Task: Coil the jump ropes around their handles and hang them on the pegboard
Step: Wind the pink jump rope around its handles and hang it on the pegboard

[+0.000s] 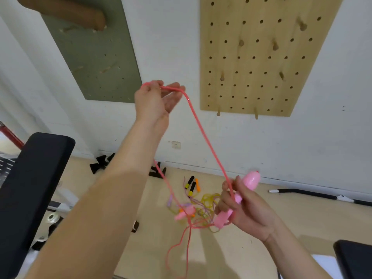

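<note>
My right hand grips the pink handles of a pink jump rope low at the right. From there the cord climbs to my left hand, raised in front of the wall and pinching a fold of it. The rest of the cord hangs down behind my left forearm to a loose loop near the floor. A tangle of other ropes, yellow, purple and pink, lies on the floor with black-and-yellow handles. The wooden pegboard with several pegs is on the wall at upper right.
A grey-green pegboard hangs on the wall at the left. A black padded bench stands at left, another black pad at bottom right. Black wedge pieces and a black-and-white bar lie along the wall base.
</note>
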